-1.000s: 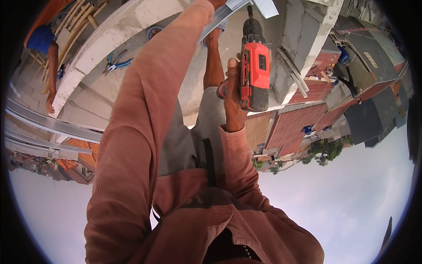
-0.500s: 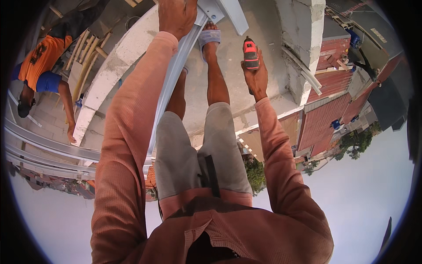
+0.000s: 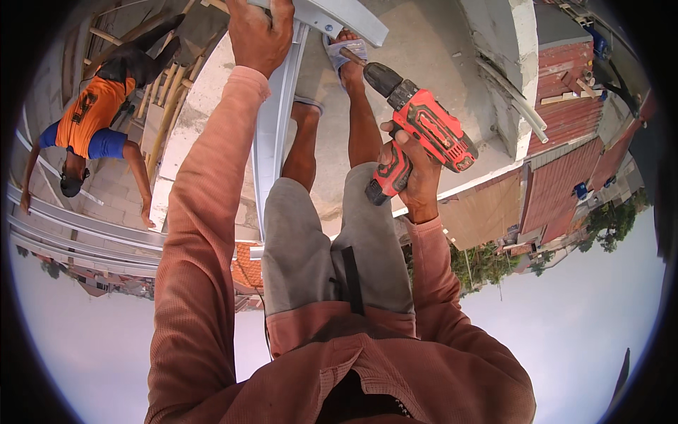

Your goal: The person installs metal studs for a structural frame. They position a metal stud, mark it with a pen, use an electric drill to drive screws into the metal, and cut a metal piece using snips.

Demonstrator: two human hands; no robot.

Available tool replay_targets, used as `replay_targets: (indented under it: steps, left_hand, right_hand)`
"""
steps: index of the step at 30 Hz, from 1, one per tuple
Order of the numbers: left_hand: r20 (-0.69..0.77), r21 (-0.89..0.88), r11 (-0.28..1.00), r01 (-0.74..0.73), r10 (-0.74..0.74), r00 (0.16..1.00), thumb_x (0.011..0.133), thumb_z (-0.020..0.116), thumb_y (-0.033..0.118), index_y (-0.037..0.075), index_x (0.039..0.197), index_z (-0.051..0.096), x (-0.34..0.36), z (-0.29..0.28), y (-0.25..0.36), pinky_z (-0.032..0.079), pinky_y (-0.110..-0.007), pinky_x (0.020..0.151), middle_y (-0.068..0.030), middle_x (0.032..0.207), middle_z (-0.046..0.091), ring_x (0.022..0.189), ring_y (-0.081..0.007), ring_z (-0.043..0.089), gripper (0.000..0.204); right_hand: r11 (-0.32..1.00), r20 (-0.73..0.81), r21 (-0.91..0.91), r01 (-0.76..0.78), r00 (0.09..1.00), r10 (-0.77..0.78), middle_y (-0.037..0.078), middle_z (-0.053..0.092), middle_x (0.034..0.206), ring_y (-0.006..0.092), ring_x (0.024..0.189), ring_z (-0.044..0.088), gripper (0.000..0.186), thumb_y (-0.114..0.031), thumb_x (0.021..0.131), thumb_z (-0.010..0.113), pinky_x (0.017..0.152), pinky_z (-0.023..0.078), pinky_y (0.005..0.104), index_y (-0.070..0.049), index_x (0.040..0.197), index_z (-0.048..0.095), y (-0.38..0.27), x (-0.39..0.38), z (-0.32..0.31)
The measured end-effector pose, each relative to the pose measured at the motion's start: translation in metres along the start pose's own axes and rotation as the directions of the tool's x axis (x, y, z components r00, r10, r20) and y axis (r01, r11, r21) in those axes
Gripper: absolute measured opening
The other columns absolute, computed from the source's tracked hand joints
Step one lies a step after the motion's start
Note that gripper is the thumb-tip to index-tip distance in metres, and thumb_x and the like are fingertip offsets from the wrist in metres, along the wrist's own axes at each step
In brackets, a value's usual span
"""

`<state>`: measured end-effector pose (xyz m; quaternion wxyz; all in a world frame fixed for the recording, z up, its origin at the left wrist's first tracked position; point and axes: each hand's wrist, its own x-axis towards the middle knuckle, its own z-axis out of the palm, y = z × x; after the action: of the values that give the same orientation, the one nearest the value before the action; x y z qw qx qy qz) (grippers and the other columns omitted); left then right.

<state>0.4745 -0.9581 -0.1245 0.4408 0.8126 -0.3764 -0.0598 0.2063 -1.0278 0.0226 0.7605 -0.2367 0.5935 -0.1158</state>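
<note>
My left hand is at the top, its fingers wrapped on a silver metal channel that runs down between my arm and my legs. A short metal plate with a bolt crosses the channel's top end. My right hand grips a red-and-black cordless drill by its handle. The drill is turned sideways, its nose pointing up and left toward the plate, apparently not touching it. My sandalled foot stands just under the plate on grey concrete.
A white masonry edge borders the left, with bamboo poles and a co-worker in orange beyond it. Metal channels lie at the lower left. At right are a concrete wall, pale pipes and red corrugated roofs below.
The drill has swung from pointing upward to tilting up-left, lying side-on to view. My left hand has shifted slightly left on the metal. The co-worker has come further into view.
</note>
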Motion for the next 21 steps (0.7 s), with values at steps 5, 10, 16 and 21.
replay_targets:
  steps: [5,10,16,21]
  left_hand:
    - [0.13,0.063,0.997,0.034,-0.042,0.991,0.095,0.058,0.01,-0.003,0.126,0.056,-0.003,-0.001,-0.002,0.038,-0.049,0.108,-0.0258,0.13,0.052,0.122,-0.0421,0.052,0.034]
    - [0.068,-0.024,0.996,0.087,-0.085,0.994,0.093,0.059,0.008,-0.002,0.126,0.059,0.001,-0.001,0.007,0.039,-0.05,0.106,-0.0252,0.13,0.052,0.121,-0.0434,0.051,0.034]
    - [0.07,-0.044,0.993,0.108,-0.105,0.992,0.09,0.061,0.008,-0.001,0.126,0.059,0.001,-0.001,0.005,0.04,-0.049,0.105,-0.0245,0.131,0.053,0.121,-0.0428,0.051,0.037]
    - [0.053,-0.034,0.997,0.07,-0.068,0.996,0.089,0.062,0.007,-0.002,0.124,0.06,0.004,-0.002,0.005,0.041,-0.048,0.104,-0.0248,0.13,0.053,0.119,-0.043,0.052,0.036]
  right_hand:
    - [0.9,-0.046,-0.431,0.067,0.994,-0.096,0.003,0.07,0.095,0.0074,0.073,0.061,0.024,-0.01,0.094,0.073,0.064,0.049,0.0257,0.0,0.116,0.069,0.004,-0.011,0.04]
    - [0.878,-0.081,-0.47,0.094,0.986,-0.149,0.001,0.069,0.091,0.0069,0.076,0.061,0.026,-0.012,0.096,0.073,0.063,0.049,0.0254,0.0,0.119,0.07,0.016,-0.011,0.05]
    - [0.875,-0.06,-0.456,0.161,0.976,-0.211,0.007,0.072,0.097,0.01,0.066,0.063,0.027,-0.02,0.097,0.071,0.058,0.047,0.0252,0.001,0.113,0.069,0.006,-0.013,0.057]
    - [0.854,-0.035,-0.486,0.188,0.972,-0.234,0.007,0.072,0.096,0.0101,0.066,0.063,0.026,-0.019,0.097,0.071,0.058,0.047,0.0248,0.001,0.114,0.069,0.009,-0.007,0.059]
